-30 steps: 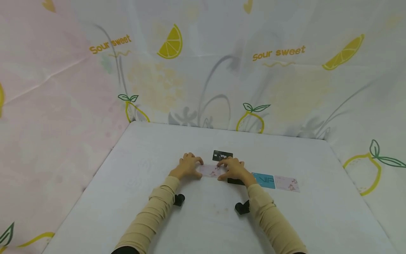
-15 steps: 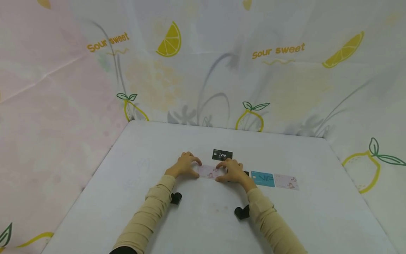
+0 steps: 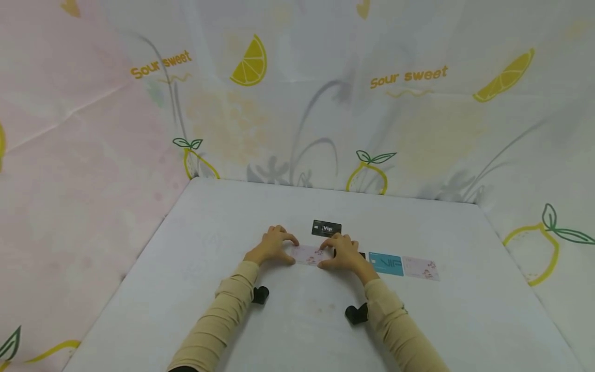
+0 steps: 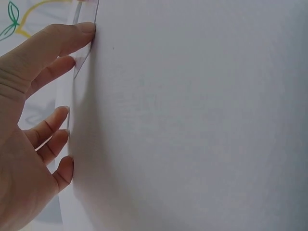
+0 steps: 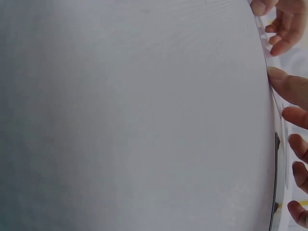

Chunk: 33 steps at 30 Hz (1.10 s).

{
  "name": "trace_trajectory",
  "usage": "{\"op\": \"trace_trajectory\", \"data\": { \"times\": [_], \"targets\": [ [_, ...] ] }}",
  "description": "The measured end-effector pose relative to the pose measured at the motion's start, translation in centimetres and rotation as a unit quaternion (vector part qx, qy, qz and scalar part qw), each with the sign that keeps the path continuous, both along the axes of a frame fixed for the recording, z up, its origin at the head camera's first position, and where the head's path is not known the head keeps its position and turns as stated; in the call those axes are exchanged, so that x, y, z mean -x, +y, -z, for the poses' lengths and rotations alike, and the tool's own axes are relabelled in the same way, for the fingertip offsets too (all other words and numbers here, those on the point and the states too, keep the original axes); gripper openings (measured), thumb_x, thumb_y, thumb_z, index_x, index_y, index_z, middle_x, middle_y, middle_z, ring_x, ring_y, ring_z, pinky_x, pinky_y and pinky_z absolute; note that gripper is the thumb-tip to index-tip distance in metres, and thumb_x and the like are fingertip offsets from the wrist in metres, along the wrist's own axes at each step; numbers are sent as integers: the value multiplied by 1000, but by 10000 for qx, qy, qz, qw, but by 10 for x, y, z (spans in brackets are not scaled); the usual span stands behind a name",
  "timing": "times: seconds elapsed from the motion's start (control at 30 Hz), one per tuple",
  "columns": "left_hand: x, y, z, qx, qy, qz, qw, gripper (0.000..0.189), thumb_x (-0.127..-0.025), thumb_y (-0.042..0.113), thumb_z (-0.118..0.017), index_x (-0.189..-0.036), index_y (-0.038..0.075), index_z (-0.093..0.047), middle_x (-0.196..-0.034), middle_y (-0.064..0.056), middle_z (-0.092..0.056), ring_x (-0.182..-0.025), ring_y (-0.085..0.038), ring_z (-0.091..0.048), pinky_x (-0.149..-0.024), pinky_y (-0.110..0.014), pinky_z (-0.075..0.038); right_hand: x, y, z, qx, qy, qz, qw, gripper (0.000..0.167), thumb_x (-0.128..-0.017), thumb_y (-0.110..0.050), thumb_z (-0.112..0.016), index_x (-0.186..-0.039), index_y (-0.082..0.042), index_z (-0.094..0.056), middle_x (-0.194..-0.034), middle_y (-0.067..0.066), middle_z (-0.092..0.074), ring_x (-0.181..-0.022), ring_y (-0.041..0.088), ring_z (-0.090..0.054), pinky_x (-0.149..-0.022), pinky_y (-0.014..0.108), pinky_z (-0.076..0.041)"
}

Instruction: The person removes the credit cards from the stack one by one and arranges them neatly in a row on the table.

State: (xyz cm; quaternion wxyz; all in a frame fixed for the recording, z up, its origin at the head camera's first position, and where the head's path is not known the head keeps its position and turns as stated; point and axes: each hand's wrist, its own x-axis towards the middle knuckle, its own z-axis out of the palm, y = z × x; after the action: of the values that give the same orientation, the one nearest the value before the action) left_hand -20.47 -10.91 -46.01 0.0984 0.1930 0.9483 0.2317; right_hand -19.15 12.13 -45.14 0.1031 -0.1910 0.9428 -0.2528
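A pale pink flower-print card (image 3: 307,255) lies between my two hands on the white table. My left hand (image 3: 271,246) pinches its left end, thumb on the near edge and index finger on the far edge. At the right end, my right hand (image 3: 343,252) pinches it the same way. In the left wrist view, the left thumb (image 4: 79,32) is at the card's edge, while the other fingers rest near the tabletop. Behind my right hand, a black card (image 3: 361,254) is mostly hidden. The right wrist view shows the black card's thin edge (image 5: 275,183) beside my fingers.
A blue VIP card (image 3: 386,263) and another pink flower-print card (image 3: 420,268) continue the row to the right. Farther back lies a black Vip card (image 3: 326,228). A lemon-print cloth (image 3: 297,103) hangs behind the table. Small black pieces (image 3: 357,313) show by both forearms.
Both hands have drawn the pink card slightly toward the person. More of the black card beside my right hand shows now. The other cards have stayed in place.
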Motion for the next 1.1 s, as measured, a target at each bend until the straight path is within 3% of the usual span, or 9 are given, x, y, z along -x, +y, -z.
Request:
{"op": "trace_trajectory", "data": {
  "times": [0.37,1.1],
  "targets": [
    [-3,11,-3,-17,7,55,10000,40,-67,28,-84,-103,21,-70,-115,-15,-48,-108,-33,-40,-88,-53,-36,0,10,2,-25,-81,-30,10000,38,-73,-31,-80,-105,-15,-68,-114,13,-54,-107,36,-43,-87,57,-27],
    [-4,18,-2,7,139,109,9998,39,-68,29,-83,-104,22,-70,-113,-15,-48,-107,-32,-40,-89,-53,-36,1,17,4,-20,-52,-14,10000,38,-73,-32,-80,-105,-16,-68,-116,14,-54,-108,37,-43,-89,63,-28]
  ]
}}
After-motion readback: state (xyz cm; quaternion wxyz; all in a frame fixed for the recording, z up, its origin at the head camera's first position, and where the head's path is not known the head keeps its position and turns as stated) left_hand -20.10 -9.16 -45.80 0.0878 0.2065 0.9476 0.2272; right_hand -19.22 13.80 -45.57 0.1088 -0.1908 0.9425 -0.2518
